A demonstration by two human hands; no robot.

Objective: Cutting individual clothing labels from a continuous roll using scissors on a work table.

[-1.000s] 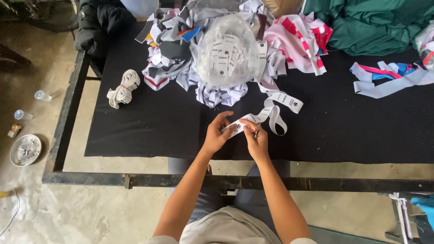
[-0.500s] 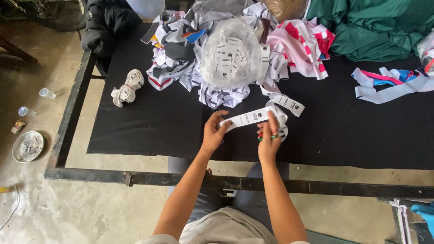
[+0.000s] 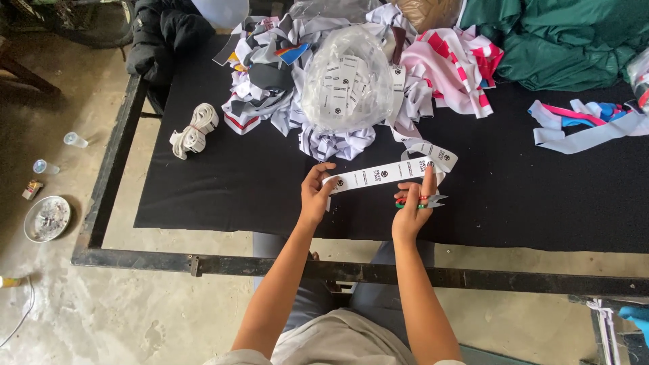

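Observation:
A white printed label strip (image 3: 382, 176) is stretched out over the black table cloth (image 3: 223, 182). My left hand (image 3: 315, 194) pinches its left end. My right hand (image 3: 412, 203) presses the strip's right part with the forefinger and grips small thread snips (image 3: 422, 201) with a red and green handle. The strip's far end loops back toward a coil of the same ribbon (image 3: 436, 154).
A clear plastic bag of white labels (image 3: 345, 81) sits on a heap of cloth scraps (image 3: 263, 81). A bundle of white strips (image 3: 193, 132) lies at the left. Pink striped fabric (image 3: 460, 67), green cloth (image 3: 561, 40), black table frame (image 3: 108, 182), metal dish on floor (image 3: 46, 217).
My hands have moved apart, drawing the label strip out longer and flatter. The right hand with the snips has slid to the right.

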